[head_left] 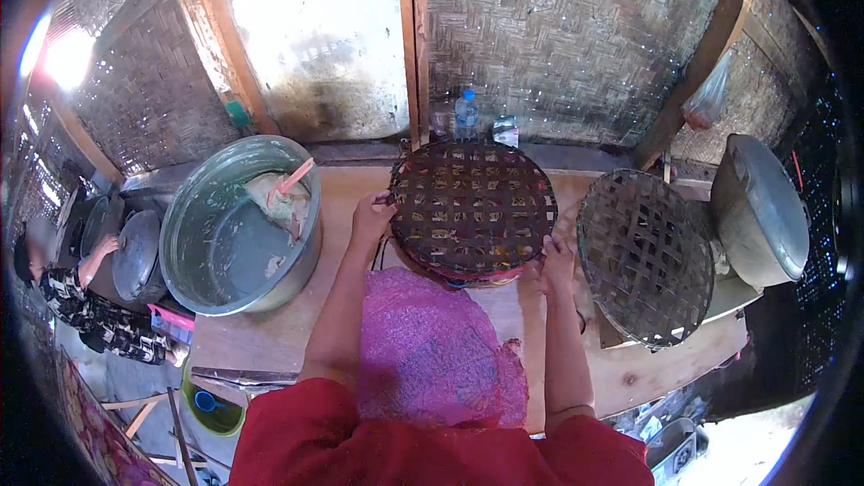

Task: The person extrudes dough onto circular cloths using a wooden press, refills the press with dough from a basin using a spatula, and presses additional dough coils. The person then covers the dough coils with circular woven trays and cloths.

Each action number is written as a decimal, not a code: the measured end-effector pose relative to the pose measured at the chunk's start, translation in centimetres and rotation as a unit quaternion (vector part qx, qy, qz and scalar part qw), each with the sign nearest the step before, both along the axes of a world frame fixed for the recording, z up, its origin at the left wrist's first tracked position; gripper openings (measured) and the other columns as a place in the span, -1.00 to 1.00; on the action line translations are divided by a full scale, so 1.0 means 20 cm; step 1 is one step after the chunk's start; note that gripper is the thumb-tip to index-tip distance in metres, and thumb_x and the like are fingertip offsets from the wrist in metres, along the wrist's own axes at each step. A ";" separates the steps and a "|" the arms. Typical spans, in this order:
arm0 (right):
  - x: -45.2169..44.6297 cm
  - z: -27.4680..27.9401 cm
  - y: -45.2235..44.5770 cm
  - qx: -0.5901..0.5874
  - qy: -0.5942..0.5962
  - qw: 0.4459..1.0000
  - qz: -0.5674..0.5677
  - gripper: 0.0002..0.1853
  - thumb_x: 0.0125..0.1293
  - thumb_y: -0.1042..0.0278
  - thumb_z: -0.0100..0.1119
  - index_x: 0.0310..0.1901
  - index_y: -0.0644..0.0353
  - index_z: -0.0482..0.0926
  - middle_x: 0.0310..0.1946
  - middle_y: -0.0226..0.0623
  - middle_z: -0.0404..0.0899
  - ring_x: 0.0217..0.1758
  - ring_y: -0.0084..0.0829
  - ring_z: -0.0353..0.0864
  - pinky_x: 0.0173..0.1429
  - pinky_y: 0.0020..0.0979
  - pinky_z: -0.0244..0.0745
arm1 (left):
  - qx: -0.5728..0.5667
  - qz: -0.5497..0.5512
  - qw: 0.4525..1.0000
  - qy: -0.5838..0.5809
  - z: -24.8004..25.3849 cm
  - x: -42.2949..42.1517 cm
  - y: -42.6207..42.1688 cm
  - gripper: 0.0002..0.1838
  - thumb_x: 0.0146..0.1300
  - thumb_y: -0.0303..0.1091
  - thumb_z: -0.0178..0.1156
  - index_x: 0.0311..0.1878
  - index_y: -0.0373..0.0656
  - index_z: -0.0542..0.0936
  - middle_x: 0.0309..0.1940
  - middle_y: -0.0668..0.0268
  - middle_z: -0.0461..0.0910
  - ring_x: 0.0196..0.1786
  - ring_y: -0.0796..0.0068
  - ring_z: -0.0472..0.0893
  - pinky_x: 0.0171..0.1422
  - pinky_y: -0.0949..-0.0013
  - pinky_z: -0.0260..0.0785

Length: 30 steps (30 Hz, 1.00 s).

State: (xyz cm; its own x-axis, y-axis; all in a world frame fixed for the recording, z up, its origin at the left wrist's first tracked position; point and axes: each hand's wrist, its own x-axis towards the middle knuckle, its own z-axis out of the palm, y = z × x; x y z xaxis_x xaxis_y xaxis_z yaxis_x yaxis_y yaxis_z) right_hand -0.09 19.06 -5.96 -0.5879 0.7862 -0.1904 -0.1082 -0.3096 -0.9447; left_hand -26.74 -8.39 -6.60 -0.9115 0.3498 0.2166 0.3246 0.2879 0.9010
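A round, dark woven bamboo tray [474, 207] lies in front of me on the wooden table, on top of something with a pink and colourful edge. My left hand [371, 220] is closed on its left rim. At the lower right rim, my right hand [556, 268] grips the edge with its fingers partly hidden. Through the gaps in the weave, yellowish bits show, too small to name. A pink-purple mesh sheet [427, 346] is spread between my forearms, reaching from the tray toward my body.
To the left stands a large green tub [238, 283] holding a whitish lump with a pink-handled tool [294, 176]. A second woven tray [646, 256] leans by a big metal pot [760, 207] on the right. Behind is a water bottle [466, 115]. A person [99, 310] sits far left beside pots.
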 end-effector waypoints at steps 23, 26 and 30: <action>0.04 -0.09 0.07 0.052 -0.082 0.995 0.040 -0.66 0.24 0.15 0.20 -0.15 0.29 0.53 -0.55 -0.38 0.48 -0.61 -0.59 0.48 -0.65 -0.55 0.38 | 0.032 -0.010 0.982 -0.183 -0.08 0.18 -0.10 -0.75 0.28 -0.44 0.04 -0.02 -0.27 0.56 -0.22 0.29 0.59 -0.18 0.52 0.53 -0.06 0.45 0.37; 0.05 -0.02 0.04 0.049 -0.109 0.992 0.038 -0.77 0.30 0.24 0.14 -0.17 0.24 0.47 -0.56 -0.42 0.45 -0.65 -0.58 0.46 -0.59 -0.55 0.37 | 0.066 0.003 0.977 -0.201 -0.03 0.21 -0.09 -0.70 0.21 -0.46 0.08 0.01 -0.30 0.55 -0.25 0.23 0.62 -0.20 0.50 0.57 -0.04 0.46 0.39; 0.05 -0.01 0.02 0.063 -0.102 0.993 0.019 -0.76 0.28 0.25 0.15 -0.17 0.25 0.47 -0.56 -0.41 0.45 -0.66 -0.58 0.46 -0.62 -0.55 0.36 | 0.075 -0.023 0.980 -0.181 -0.09 0.18 -0.09 -0.70 0.22 -0.44 0.08 0.01 -0.30 0.55 -0.23 0.22 0.62 -0.16 0.48 0.57 -0.03 0.45 0.39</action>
State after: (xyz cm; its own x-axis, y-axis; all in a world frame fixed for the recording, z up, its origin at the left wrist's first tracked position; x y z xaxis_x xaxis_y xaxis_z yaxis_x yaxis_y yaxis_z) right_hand 0.90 19.38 -6.06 -0.5762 0.7898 -0.2104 0.0984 -0.1885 -0.9771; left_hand -23.13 -10.27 -8.39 -0.9223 0.3806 -0.0669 -0.0155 0.1366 0.9905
